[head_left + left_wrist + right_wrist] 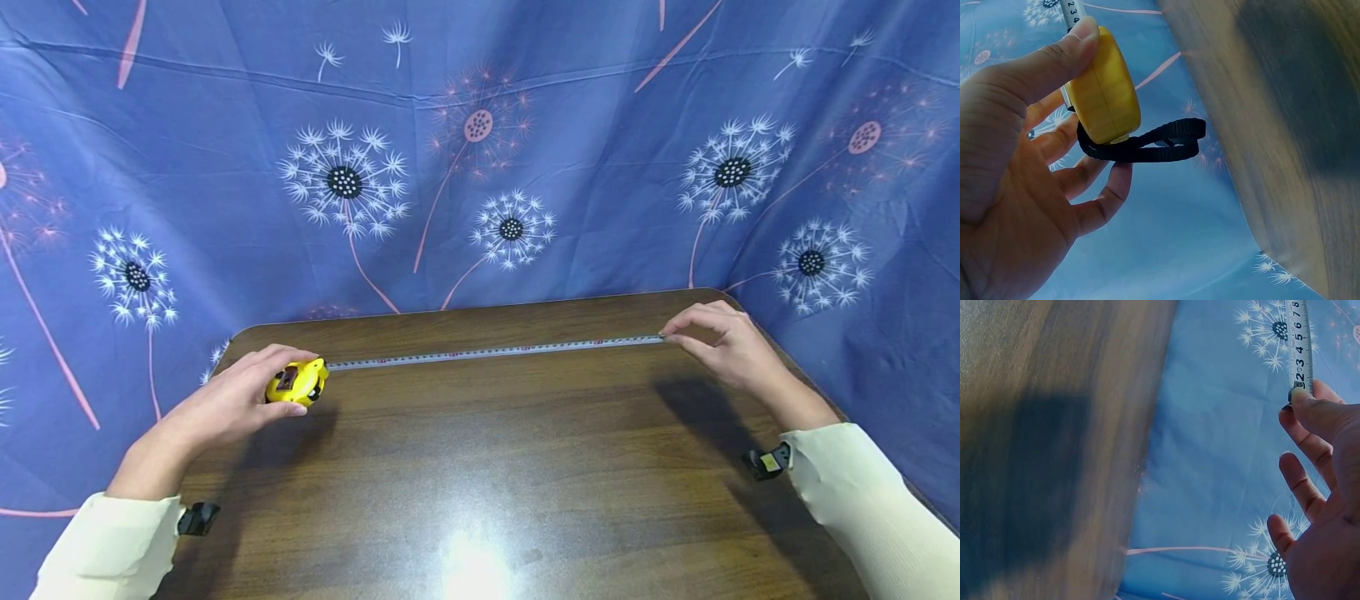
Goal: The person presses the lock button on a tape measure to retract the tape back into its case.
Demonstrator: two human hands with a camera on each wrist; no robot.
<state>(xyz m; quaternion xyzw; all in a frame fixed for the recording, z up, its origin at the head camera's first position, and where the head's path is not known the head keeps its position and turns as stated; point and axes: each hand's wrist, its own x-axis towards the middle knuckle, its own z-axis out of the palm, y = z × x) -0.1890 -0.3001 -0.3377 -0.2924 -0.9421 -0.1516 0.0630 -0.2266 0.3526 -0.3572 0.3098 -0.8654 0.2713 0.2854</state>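
Observation:
A yellow tape measure [302,382] is held in my left hand [243,396], between thumb and fingers, above the left part of the table. Its white blade [487,353] stretches out almost straight to the right. At the far end my right hand [723,346] pinches the blade's tip between thumb and forefinger. In the left wrist view a black strap [1172,140] hangs in a loop from the yellow case [1107,94]. The right wrist view shows low numbers on the blade [1299,344] close to the pinching fingers; the other fingers are spread loosely.
Below both hands lies a brown wooden table [420,467] with rounded back corners and a bright glare near the front. A blue cloth [600,208] with dandelion prints hangs behind and along the sides. Both wrists wear a small black device [767,462].

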